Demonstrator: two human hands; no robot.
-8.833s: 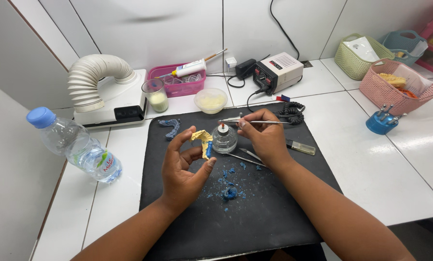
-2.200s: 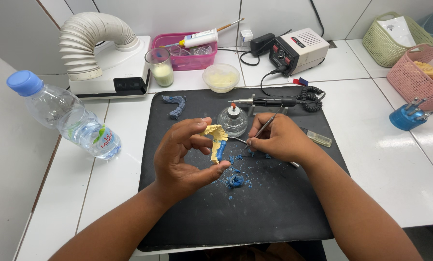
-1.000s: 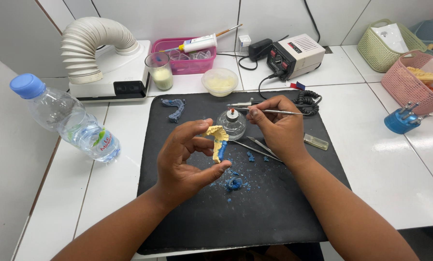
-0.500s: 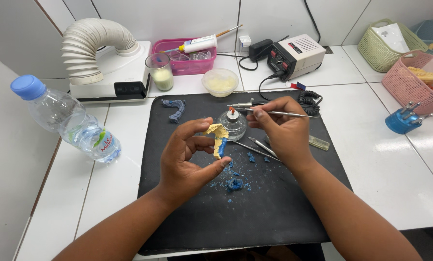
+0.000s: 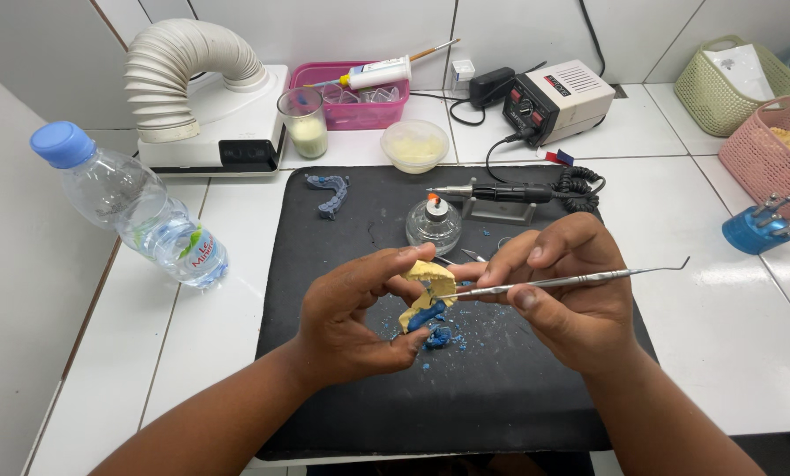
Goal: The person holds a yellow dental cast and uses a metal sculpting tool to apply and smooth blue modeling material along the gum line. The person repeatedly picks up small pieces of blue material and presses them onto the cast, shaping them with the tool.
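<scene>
I see my left hand [image 5: 351, 317] cupped around a small yellow dental cast [image 5: 430, 284], thumb below and fingers curled over its top, so it is gripped above the black mat [image 5: 501, 397] rather than resting on it; a strip of blue wax [image 5: 426, 316] clings to the lower front of the cast; my right hand [image 5: 571, 295] pinches a thin metal carving tool [image 5: 580, 280] between thumb and fingers, held nearly level, its near tip meeting the cast and its hooked far end pointing off to the right; the two hands sit close together over the middle of the mat; blue wax crumbs [image 5: 439, 339] lie scattered on the mat just beneath the cast; behind the hands a small glass spirit lamp [image 5: 433, 225] stands upright, and beside it a dark handpiece [image 5: 501, 192] lies on a stand, its coiled cable running back to a grey control box [image 5: 558, 101]; a blue arch-shaped piece [image 5: 329, 192] lies near the mat's far left corner; off the mat to the left a plastic water bottle [image 5: 135, 211] with a blue cap lies tilted on the white counter [image 5: 730, 353]; further back I see a ribbed white suction hose [image 5: 183, 75], a pink tray [image 5: 355, 92], a glass of pale powder [image 5: 305, 123] and a small lidded tub [image 5: 414, 145]; at the right edge sit a blue holder [image 5: 752, 231] and a pink basket [image 5: 770, 154].
</scene>
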